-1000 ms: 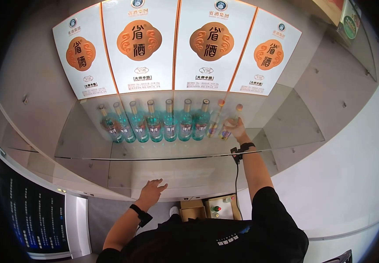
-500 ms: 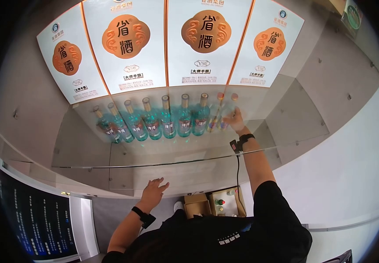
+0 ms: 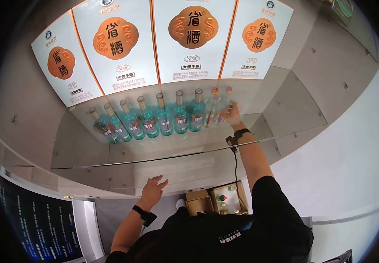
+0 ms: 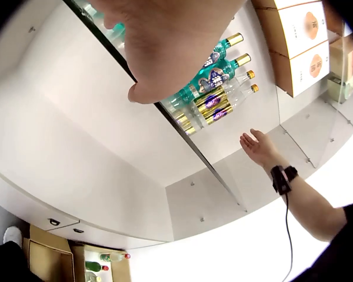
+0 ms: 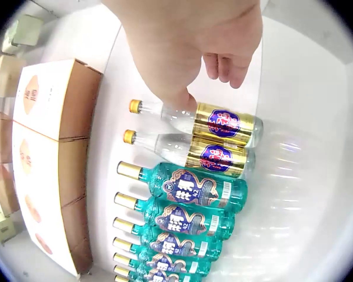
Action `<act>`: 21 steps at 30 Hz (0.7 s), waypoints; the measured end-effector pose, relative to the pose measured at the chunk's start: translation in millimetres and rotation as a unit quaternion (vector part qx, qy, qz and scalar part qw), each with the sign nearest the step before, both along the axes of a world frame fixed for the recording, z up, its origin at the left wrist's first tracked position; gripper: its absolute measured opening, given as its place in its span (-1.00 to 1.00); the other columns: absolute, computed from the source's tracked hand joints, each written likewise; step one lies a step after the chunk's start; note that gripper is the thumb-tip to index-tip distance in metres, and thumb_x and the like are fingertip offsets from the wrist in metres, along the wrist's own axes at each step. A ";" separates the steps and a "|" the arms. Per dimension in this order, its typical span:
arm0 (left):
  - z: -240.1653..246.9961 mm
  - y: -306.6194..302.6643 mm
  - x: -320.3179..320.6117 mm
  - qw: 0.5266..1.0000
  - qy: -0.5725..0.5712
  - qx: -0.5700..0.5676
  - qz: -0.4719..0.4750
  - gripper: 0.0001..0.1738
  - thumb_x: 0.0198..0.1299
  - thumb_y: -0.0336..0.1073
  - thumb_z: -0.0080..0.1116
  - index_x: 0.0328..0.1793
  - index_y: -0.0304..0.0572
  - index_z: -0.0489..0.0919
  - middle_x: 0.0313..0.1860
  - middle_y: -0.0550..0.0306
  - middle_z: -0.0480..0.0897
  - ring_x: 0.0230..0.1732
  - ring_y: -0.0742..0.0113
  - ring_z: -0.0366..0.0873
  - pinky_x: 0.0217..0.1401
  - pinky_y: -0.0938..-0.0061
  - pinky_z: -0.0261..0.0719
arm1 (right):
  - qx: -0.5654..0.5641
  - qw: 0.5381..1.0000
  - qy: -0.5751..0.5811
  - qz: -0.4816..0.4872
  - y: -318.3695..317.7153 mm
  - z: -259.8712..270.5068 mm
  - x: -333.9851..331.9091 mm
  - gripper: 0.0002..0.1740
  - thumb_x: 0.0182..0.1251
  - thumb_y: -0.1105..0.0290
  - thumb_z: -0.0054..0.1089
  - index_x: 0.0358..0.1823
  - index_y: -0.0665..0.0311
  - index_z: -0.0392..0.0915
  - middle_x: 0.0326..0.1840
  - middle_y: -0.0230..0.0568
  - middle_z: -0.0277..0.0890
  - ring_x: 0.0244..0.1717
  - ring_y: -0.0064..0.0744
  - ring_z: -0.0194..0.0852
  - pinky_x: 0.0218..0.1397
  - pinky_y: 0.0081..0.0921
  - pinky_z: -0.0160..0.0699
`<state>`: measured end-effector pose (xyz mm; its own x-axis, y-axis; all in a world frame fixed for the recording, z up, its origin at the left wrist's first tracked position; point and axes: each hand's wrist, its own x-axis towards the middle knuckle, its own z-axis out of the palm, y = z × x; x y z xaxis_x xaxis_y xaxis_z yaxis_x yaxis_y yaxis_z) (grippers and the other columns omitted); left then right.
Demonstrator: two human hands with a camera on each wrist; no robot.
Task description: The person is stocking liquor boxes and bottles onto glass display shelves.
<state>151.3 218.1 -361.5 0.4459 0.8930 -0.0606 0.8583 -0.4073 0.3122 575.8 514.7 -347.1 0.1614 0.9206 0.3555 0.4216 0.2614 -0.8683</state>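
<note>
At the right end of a row on the glass shelf (image 3: 167,153) stands a clear bottle (image 5: 226,124) with an orange cap and gold label. My right hand (image 3: 230,115) is right beside it, thumb at the bottle's side and fingers extended in the right wrist view. The left wrist view shows this hand (image 4: 259,150) apart from the bottles, palm showing. A matching clear bottle (image 5: 215,158) stands alongside, followed by several teal bottles (image 5: 191,188). My left hand (image 3: 153,191) hovers in front of the shelf edge with relaxed, spread fingers, holding nothing.
Large white boxes (image 3: 191,44) with orange emblems stand behind the bottles. The glass front edge (image 4: 209,167) runs between my body and the row. Below, on the floor, are an open cardboard box (image 3: 198,204) and a carton (image 3: 243,199) holding several bottles. A dark screen (image 3: 36,223) is at lower left.
The end clear bottle now stands closer to its neighbour than a second ago, upright in the row. The head view has shifted. My left hand keeps about the same pose.
</note>
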 end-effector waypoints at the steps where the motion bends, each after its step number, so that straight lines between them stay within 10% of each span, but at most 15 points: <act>1: -2.8 -0.7 -1.4 1.000 0.002 0.000 -0.002 -0.34 0.05 -0.43 0.28 0.36 0.14 0.49 0.41 0.03 0.36 0.42 0.07 0.28 0.51 0.00 0.20 | 0.000 1.000 0.002 -0.002 -3.7 1.8 -2.4 -0.08 -0.13 0.36 0.61 0.26 0.39 0.22 0.06 0.00 0.46 0.00 -0.18 0.56 0.03 -0.33 0.60; 12: -9.2 11.6 22.2 0.996 -0.040 0.059 0.058 -0.41 0.04 -0.40 0.28 0.29 -0.13 0.49 0.39 -0.19 0.32 0.41 -0.15 0.23 0.50 -0.09 0.12 | -0.041 0.996 0.075 -0.032 -109.8 1.5 18.3 -0.21 0.09 0.44 0.42 0.34 0.28 0.19 0.28 -0.05 0.31 0.25 -0.20 0.38 0.18 -0.32 0.53; 21: -29.4 23.9 83.5 0.996 -0.033 0.074 -0.045 -0.27 0.02 -0.42 0.27 0.39 -0.23 0.31 0.48 -0.29 0.08 0.49 -0.34 0.00 0.54 -0.18 -0.06 | -0.131 0.960 0.211 -0.128 -306.5 -57.8 117.9 -0.83 0.32 0.55 0.14 -0.08 0.32 0.53 -0.15 -0.33 0.59 -0.11 -0.50 0.56 -0.05 -0.55 0.55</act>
<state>234.8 242.0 -390.8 0.5237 0.8460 0.1003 0.7956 -0.5278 0.2975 693.7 208.1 -404.9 0.4727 0.8807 -0.0304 0.0386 -0.0552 -0.9977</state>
